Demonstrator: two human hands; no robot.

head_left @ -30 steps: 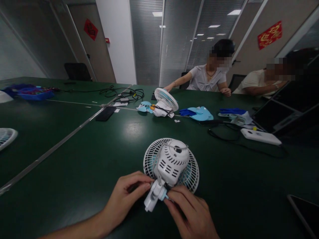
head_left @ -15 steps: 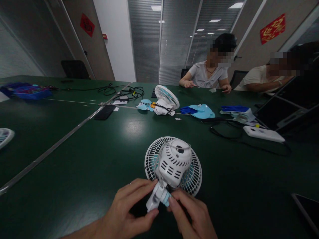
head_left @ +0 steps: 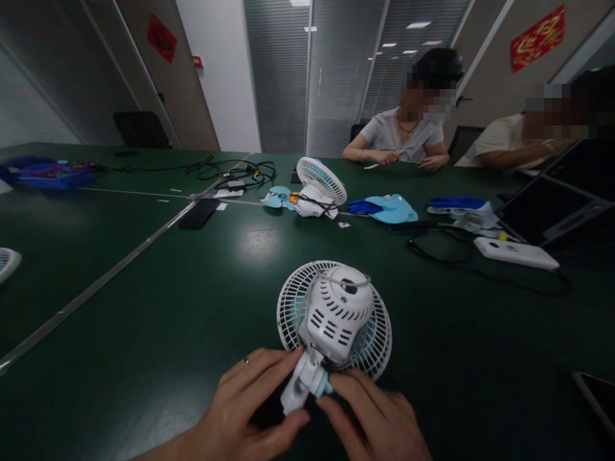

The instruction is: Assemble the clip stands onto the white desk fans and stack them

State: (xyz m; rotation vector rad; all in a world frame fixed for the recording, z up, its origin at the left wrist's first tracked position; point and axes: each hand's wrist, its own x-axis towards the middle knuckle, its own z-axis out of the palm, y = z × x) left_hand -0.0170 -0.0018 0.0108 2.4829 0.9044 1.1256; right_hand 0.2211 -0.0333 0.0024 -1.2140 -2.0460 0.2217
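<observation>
A small white fan point(head_left: 336, 314) lies face down on the dark green table, its motor housing upward and its round grille against the tabletop. A thin grey cord is looped around the housing. My left hand point(head_left: 250, 400) grips the white neck bracket point(head_left: 295, 390) at the fan's near end, fingers on its far side and thumb below. On the bracket's right side sits a light blue knob point(head_left: 321, 383). My right hand point(head_left: 369, 413) has this knob between thumb and index finger. Bits of pale blue blade show through the grille.
Farther back stand another white fan point(head_left: 319, 189), loose light blue blades point(head_left: 277, 197), a blue cover point(head_left: 394, 209) and black cables point(head_left: 230, 169). A white power bank-like block point(head_left: 516, 253) is at right. Two people point(head_left: 401, 137) sit across the table.
My right thumb and fingers have shifted around the blue knob, leaving more of it visible. The fan stays in place. The view has tilted slightly, and the facing person's hands have drawn together.
</observation>
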